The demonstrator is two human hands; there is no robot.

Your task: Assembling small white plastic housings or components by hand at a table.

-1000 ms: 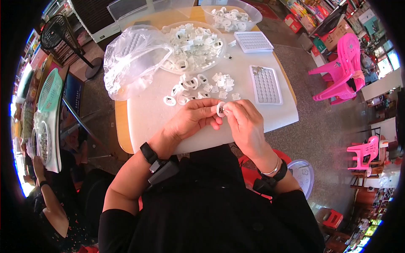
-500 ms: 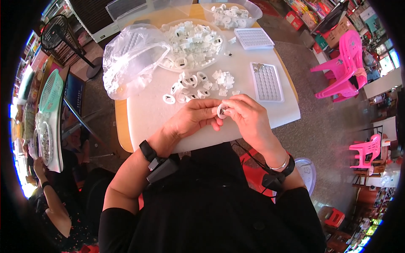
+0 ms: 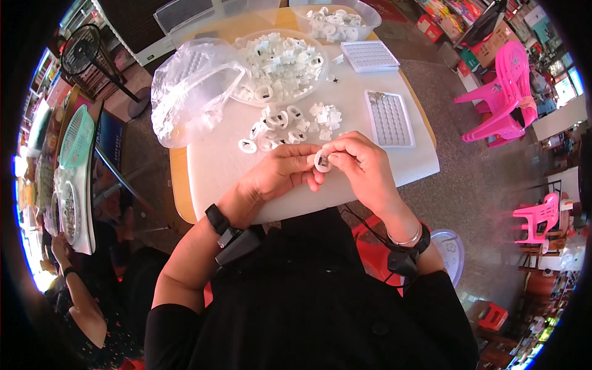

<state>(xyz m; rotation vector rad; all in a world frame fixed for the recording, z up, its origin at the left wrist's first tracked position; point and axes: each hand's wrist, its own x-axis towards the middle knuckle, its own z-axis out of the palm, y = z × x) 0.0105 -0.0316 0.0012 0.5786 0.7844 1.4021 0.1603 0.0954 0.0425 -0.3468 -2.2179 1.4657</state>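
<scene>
Over the table's near edge, my left hand [image 3: 285, 169] pinches a small round white plastic piece [image 3: 321, 161] with a dark part in its middle. My right hand [image 3: 364, 169] has thumb and forefinger closed at the right rim of that same piece; whether it holds some tiny part as well I cannot make out. Just beyond my hands lies a loose pile of similar white round pieces [image 3: 269, 128]. Beside it sits a group of small square white clips [image 3: 326, 115]. A single round piece [image 3: 247, 146] lies at the pile's left.
A clear bowl [image 3: 277, 68] heaped with white parts stands behind the pile, a plastic bag [image 3: 191, 86] at its left. Another tub [image 3: 336, 24] is at the back. White gridded trays [image 3: 390, 120] lie at the right. A person's arm [image 3: 80, 296] shows at the far left.
My right hand's fingers have shifted slightly off the round piece's face, and the piece has turned so its dark middle shows more. The left hand keeps its hold.
</scene>
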